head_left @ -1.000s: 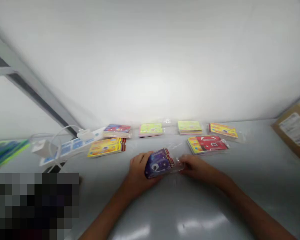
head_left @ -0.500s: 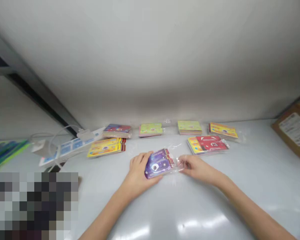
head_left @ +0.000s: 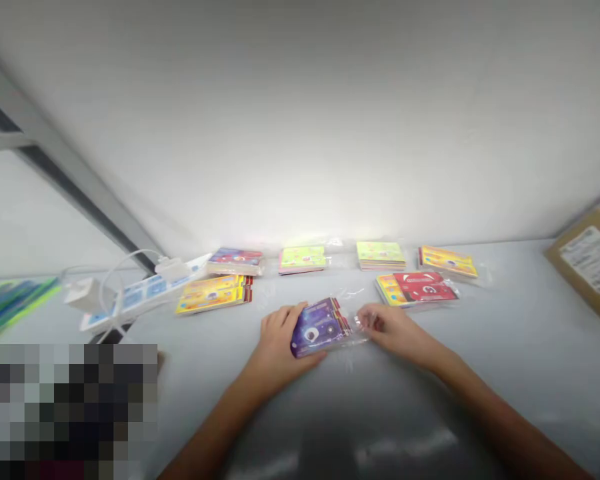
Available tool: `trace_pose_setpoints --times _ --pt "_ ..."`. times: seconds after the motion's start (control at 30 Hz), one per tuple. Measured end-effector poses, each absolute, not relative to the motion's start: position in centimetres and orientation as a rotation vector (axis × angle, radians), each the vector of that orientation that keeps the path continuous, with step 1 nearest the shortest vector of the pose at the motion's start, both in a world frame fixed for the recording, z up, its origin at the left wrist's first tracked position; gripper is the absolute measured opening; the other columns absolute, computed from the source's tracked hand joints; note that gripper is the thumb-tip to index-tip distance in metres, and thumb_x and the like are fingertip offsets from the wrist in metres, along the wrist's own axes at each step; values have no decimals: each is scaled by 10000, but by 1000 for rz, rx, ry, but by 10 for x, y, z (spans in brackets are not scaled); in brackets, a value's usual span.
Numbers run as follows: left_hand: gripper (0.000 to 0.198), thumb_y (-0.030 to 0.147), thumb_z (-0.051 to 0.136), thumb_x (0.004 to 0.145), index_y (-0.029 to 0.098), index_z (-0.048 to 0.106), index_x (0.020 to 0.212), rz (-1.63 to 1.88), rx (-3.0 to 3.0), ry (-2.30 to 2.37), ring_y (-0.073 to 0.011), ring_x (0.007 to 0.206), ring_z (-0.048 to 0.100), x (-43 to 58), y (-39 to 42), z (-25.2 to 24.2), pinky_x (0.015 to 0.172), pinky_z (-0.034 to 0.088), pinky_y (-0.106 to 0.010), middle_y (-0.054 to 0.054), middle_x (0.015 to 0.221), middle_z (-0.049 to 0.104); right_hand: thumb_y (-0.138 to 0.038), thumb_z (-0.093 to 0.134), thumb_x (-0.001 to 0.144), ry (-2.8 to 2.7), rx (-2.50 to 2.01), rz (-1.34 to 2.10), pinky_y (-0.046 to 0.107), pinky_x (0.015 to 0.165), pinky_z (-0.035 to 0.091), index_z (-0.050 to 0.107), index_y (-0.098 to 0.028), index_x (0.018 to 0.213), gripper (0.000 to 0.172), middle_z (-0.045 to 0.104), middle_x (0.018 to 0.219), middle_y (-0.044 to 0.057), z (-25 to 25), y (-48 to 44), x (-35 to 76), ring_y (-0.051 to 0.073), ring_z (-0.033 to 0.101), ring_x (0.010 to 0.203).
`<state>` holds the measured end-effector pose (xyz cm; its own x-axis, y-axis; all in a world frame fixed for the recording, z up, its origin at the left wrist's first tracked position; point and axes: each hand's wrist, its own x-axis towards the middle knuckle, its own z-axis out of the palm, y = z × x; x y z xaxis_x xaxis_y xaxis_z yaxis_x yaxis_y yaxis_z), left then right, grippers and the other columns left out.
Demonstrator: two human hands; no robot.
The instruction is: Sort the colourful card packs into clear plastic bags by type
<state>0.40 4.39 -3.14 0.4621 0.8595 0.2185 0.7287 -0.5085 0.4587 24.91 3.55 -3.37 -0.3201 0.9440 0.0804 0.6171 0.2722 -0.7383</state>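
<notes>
Left hand (head_left: 279,340) closed firmly on the purple card pack (head_left: 318,328), right fingers (head_left: 374,320) pinching its clear bag (head_left: 356,327) (bag's mouth unclear), both holds steady and flat to the table.

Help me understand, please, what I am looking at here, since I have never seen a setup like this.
These pictures come from one camera worn on a person's head, looking forward and down, so the two bare arms are that person's own. The left hand rests on a purple packet, and the right hand pinches the clear plastic wrap at the packet's end. On the pale table ahead lie other flat packs, such as a red and yellow pack and a green pack. Further left is a power strip with a white plug adapter, and at the right edge sits a cardboard parcel.
</notes>
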Motion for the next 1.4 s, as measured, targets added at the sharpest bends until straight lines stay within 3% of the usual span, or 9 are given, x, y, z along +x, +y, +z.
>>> trace_pose_setpoints --times 0.23,0.63,0.97,1.4 --pt "728 439 691 648 211 379 1264 604 2411 1351 -297 1085 451 5 43 -30 946 331 -449 -94 1169 500 -239 470 824 -1954 -1413 684 286 607 455 609 -160 936 195 641 796 64 -33 39 252 154 558 642" --pt "728 440 690 644 227 384 1270 594 2395 1366 -299 1083 451 4 43 -30 942 334 -444 -90 1166 503 -314 503 829 -1641 -1302 440 302 650 475 621 -197 942 201 626 830 59 -25 39 256 163 566 719" --pt "729 425 696 634 232 389 1266 598 2398 1364 -303 1082 454 5 43 -29 937 336 -452 -88 1161 508 -297 493 839 -1722 -1273 464 324 707 474 633 -217 924 182 638 868 58 -17 31 248 182 585 783" --pt "727 415 692 645 219 385 1274 592 2408 1369 -301 1086 449 6 43 -28 946 329 -441 -89 1171 504 -300 457 850 -1801 -1315 573 292 650 465 650 -214 911 219 668 886 57 -18 32 248 186 595 785"
